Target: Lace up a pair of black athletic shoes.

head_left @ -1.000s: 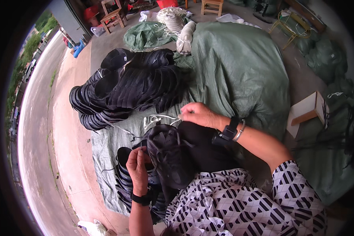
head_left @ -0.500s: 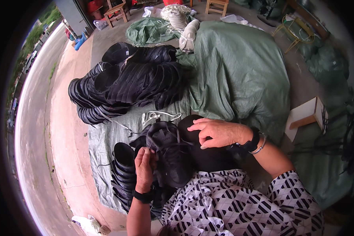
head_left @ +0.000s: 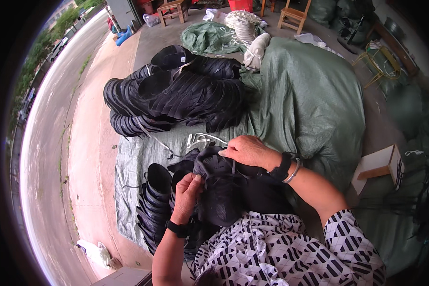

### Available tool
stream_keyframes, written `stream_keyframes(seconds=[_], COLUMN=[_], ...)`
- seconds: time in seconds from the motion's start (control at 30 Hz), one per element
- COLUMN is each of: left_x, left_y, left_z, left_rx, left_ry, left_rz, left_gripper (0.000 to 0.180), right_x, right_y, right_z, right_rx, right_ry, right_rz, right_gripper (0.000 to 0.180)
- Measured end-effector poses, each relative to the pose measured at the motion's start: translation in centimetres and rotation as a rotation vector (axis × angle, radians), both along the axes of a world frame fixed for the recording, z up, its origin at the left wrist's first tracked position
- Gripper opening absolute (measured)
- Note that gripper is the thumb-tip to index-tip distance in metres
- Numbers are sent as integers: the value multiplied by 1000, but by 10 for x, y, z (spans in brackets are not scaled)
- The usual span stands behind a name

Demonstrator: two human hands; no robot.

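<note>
A black lace-up shoe (head_left: pixel 220 202) rests on my lap, its toe toward me and its opening away from me. My left hand (head_left: pixel 188 190) is closed in a pinch at the shoe's left side, beside the lacing. At the far right of the opening, my right hand (head_left: pixel 249 151) has its thumb and fingertips together. What lies between those fingertips is too small to make out. A dark lace (head_left: pixel 233 166) loops just below my right fingers. Left of my left hand, a row of nested black shoe pieces (head_left: pixel 158 183) lies on the sheet.
A large stack of black shoe uppers (head_left: pixel 186 97) stands beyond, on a green sheet (head_left: pixel 131 190). A covered green heap (head_left: pixel 314 90) rises at right. White cord (head_left: pixel 200 139) lies ahead of the shoe. Farther back are rope coils (head_left: pixel 243 26) and a wooden chair (head_left: pixel 294 18).
My right hand has moved left and closed its fingers at the shoe's opening. My left hand stays at the shoe's left side. The whole view has shifted somewhat.
</note>
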State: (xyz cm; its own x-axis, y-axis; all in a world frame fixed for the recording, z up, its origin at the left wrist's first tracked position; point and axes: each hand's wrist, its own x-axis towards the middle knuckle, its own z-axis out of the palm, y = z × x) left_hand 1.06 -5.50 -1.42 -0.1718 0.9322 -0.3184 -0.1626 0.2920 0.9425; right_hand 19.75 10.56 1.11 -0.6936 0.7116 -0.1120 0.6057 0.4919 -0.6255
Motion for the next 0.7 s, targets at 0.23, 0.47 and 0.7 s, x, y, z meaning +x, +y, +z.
stream_keyframes(seconds=[0.23, 0.47, 0.7], left_x=[-1, -1, -1], left_y=[-4, -2, -4], left_z=[2, -6, -9], left_rx=[27, 47, 42], left_ry=[39, 9, -5], left_rz=[5, 1, -7], left_gripper=[27, 27, 27], right_x=[-17, -16, -23], right_y=[5, 10, 15], right_z=[-17, -27, -34], right_rx=[-167, -260, -499], right_ry=[216, 219, 449], right_rz=[-80, -15, -269], right_gripper=[29, 20, 21])
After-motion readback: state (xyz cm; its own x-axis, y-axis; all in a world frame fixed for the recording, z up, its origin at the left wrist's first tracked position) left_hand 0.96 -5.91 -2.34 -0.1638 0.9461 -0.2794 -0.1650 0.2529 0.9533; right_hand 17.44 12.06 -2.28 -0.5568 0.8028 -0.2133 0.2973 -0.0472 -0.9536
